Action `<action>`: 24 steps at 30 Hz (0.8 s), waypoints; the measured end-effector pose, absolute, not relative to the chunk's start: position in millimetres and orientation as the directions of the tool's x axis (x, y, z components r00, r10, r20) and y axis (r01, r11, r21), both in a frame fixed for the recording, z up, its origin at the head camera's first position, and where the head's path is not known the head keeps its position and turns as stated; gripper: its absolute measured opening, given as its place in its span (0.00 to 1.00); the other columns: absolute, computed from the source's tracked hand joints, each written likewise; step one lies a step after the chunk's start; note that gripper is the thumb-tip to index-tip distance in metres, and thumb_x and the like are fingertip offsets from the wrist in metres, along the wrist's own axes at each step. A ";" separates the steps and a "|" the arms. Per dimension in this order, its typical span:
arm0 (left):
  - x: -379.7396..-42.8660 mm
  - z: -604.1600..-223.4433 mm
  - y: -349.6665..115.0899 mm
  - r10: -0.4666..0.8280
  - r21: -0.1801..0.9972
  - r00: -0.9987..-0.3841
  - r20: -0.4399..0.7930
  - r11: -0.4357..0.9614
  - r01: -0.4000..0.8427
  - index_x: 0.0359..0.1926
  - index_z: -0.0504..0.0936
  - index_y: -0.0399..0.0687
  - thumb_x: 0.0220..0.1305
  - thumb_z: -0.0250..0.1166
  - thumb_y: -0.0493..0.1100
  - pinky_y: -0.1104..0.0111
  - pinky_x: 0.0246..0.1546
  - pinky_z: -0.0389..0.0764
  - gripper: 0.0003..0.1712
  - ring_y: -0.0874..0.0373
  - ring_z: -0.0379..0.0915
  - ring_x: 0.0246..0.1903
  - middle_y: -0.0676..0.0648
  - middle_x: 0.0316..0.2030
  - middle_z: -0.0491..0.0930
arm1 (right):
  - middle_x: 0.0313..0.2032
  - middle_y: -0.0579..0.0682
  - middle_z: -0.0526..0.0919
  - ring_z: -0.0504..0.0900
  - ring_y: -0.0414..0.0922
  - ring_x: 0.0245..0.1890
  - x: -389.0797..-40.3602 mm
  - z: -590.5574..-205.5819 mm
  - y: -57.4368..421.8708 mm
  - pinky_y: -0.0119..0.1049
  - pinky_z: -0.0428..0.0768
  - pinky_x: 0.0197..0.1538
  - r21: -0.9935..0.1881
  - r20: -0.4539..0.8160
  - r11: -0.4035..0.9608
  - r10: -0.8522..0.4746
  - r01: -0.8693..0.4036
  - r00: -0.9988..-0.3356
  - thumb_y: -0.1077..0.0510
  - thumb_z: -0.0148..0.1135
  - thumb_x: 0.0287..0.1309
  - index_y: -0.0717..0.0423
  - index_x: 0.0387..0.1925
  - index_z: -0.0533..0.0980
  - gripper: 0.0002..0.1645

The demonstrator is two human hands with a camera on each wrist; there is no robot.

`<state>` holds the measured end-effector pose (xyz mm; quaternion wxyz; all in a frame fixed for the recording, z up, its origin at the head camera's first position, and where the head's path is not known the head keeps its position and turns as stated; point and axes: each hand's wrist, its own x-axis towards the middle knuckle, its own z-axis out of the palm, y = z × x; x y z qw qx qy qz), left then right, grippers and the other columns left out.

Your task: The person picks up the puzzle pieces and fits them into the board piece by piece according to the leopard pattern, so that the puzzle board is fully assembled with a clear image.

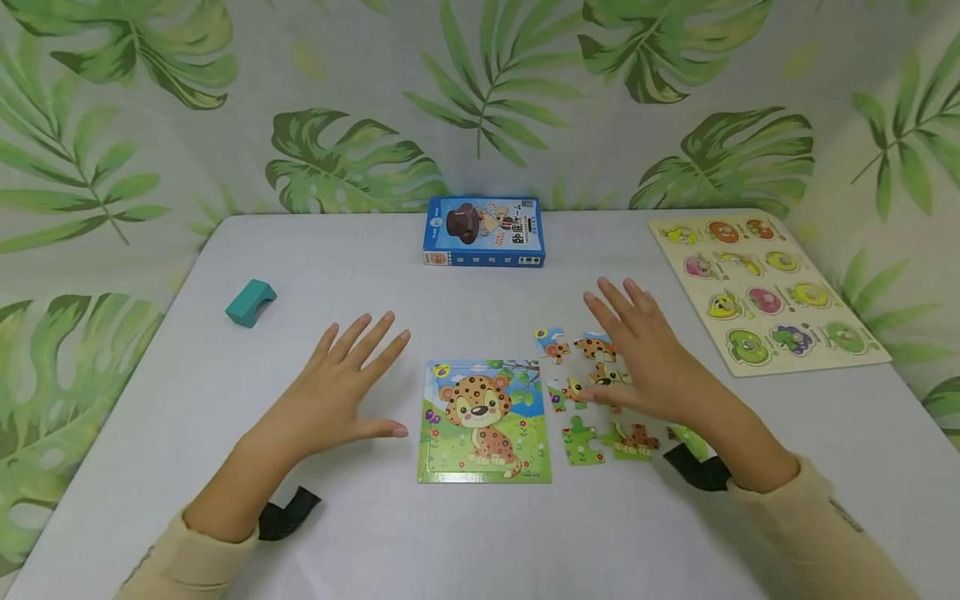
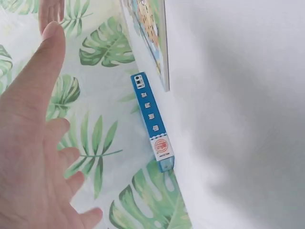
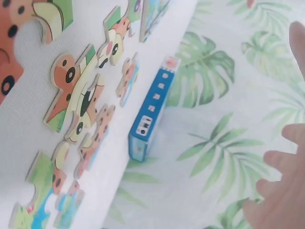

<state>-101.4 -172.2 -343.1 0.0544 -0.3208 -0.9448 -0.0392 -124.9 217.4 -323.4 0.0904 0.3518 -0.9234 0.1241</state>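
A square leopard picture board [image 1: 483, 421] lies flat on the table between the two hands. My left hand [image 1: 330, 400] hovers to its left with fingers spread and nothing held. To the right of the board, several loose jigsaw pieces [image 1: 583, 443] with spotted fur, grass and sky are scattered. Over their right part my right hand [image 1: 651, 367] is held, fingers spread, and hides some of them. In the right wrist view, the pieces [image 3: 66, 90] lie apart from the fingers [image 3: 274, 162]. In the left wrist view, the left thumb [image 2: 35, 71] is straight.
A blue game box [image 1: 483, 233] lies at the table's back edge. On the right is a wooden fruit peg board [image 1: 772, 292]. A teal arched block [image 1: 251, 302] sits at the left. Behind the white table [image 1: 360, 533] hangs leaf-patterned cloth [image 1: 510, 75].
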 end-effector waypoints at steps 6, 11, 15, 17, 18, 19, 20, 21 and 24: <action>-104.2 -354.0 -167.9 0.661 0.119 -0.727 0.185 0.719 0.684 0.70 0.46 0.50 0.44 0.51 0.77 0.54 0.62 0.45 0.59 0.49 0.37 0.66 0.47 0.69 0.40 | 0.68 0.54 0.43 0.38 0.53 0.67 -143.5 -331.5 212.6 0.57 0.50 0.60 -0.357 0.325 0.635 -0.603 -0.685 -0.729 0.47 0.70 0.42 0.54 0.69 0.42 0.61; -104.1 -364.2 -161.1 0.663 0.236 -0.726 0.180 0.688 0.687 0.69 0.48 0.45 0.45 0.56 0.74 0.59 0.62 0.50 0.59 0.52 0.41 0.66 0.48 0.68 0.44 | 0.68 0.53 0.45 0.44 0.51 0.66 -153.3 -340.9 208.1 0.54 0.54 0.61 -0.500 0.279 0.612 -0.556 -0.613 -0.783 0.52 0.69 0.44 0.53 0.69 0.44 0.58; -103.1 -369.2 -156.2 0.649 0.351 -0.751 0.119 0.680 0.644 0.69 0.48 0.44 0.45 0.63 0.67 0.61 0.60 0.54 0.58 0.54 0.42 0.65 0.48 0.68 0.46 | 0.67 0.53 0.49 0.48 0.51 0.66 -158.3 -349.0 207.7 0.52 0.56 0.60 -0.571 0.227 0.612 -0.522 -0.547 -0.822 0.53 0.67 0.46 0.52 0.69 0.45 0.54; -103.3 -373.0 -155.2 0.638 0.401 -0.765 0.085 0.681 0.613 0.69 0.49 0.45 0.45 0.66 0.64 0.61 0.60 0.55 0.57 0.55 0.43 0.65 0.49 0.67 0.48 | 0.66 0.55 0.51 0.50 0.52 0.65 -160.2 -353.3 208.7 0.52 0.57 0.60 -0.577 0.225 0.606 -0.527 -0.548 -0.820 0.54 0.66 0.47 0.53 0.69 0.47 0.53; -103.3 -375.0 -155.1 0.632 0.424 -0.771 0.071 0.681 0.597 0.69 0.49 0.45 0.45 0.66 0.64 0.61 0.60 0.56 0.57 0.54 0.44 0.65 0.48 0.67 0.48 | 0.66 0.55 0.51 0.50 0.53 0.65 -161.3 -355.6 209.4 0.52 0.58 0.59 -0.579 0.224 0.602 -0.530 -0.549 -0.818 0.54 0.66 0.47 0.54 0.69 0.47 0.52; -103.6 -377.4 -155.0 0.625 0.442 -0.779 0.055 0.684 0.581 0.69 0.49 0.45 0.45 0.66 0.63 0.61 0.60 0.56 0.57 0.55 0.44 0.65 0.48 0.67 0.49 | 0.66 0.56 0.52 0.51 0.53 0.65 -162.3 -358.1 210.0 0.52 0.58 0.59 -0.583 0.217 0.600 -0.534 -0.547 -0.817 0.54 0.66 0.48 0.54 0.68 0.48 0.51; -104.0 -379.9 -155.2 0.619 0.455 -0.784 0.042 0.687 0.566 0.69 0.50 0.45 0.45 0.66 0.63 0.61 0.60 0.56 0.56 0.55 0.44 0.65 0.49 0.67 0.49 | 0.66 0.56 0.52 0.51 0.53 0.65 -163.2 -360.2 210.7 0.52 0.58 0.59 -0.591 0.205 0.599 -0.536 -0.541 -0.819 0.55 0.65 0.48 0.54 0.68 0.48 0.50; -104.3 -382.1 -155.3 0.616 0.467 -0.788 0.028 0.688 0.555 0.68 0.50 0.45 0.45 0.66 0.63 0.61 0.60 0.56 0.56 0.55 0.44 0.65 0.49 0.67 0.50 | 0.66 0.57 0.52 0.51 0.53 0.65 -164.2 -362.2 211.4 0.52 0.58 0.59 -0.600 0.189 0.599 -0.539 -0.531 -0.821 0.55 0.65 0.49 0.55 0.68 0.49 0.49; -105.2 -387.1 -155.5 0.613 0.495 -0.790 -0.006 0.689 0.530 0.68 0.51 0.44 0.45 0.66 0.64 0.61 0.60 0.55 0.56 0.54 0.45 0.65 0.48 0.67 0.51 | 0.66 0.57 0.53 0.52 0.54 0.64 -166.0 -367.0 212.9 0.52 0.58 0.59 -0.618 0.137 0.611 -0.537 -0.496 -0.832 0.54 0.63 0.51 0.55 0.68 0.50 0.47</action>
